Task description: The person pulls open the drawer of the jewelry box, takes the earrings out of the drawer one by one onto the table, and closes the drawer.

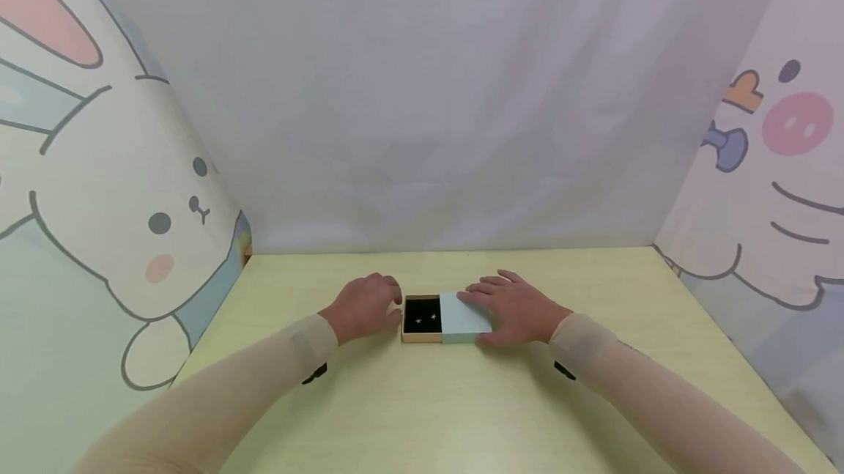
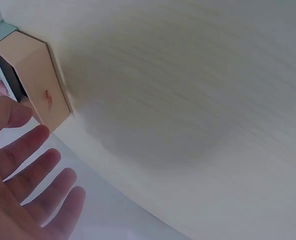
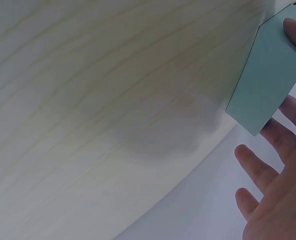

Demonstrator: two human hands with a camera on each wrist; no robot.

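Hand on the left [image 1: 365,307] is holding nothing, fingers loosely spread, hanging by the end of a tan cardboard drawer [image 1: 420,338]; can't tell about contact. Drawer is lying on the pale yellow wood-grain counter [image 1: 422,408], its black lining [image 1: 415,308] carrying two small silvery star-shaped pieces [image 1: 418,321], and projecting partway from a pale blue-green cardboard sleeve [image 1: 459,316]. Right hand [image 1: 521,310] is gripping the sleeve, thumb opposing fingers. Step's looking like sliding, direction unclear; next move's probably calling for bracing the sleeve, keeping the drawer straight.

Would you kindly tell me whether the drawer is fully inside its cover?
No, the head view shows the drawer partly out of its cover, with its black lining in sight.
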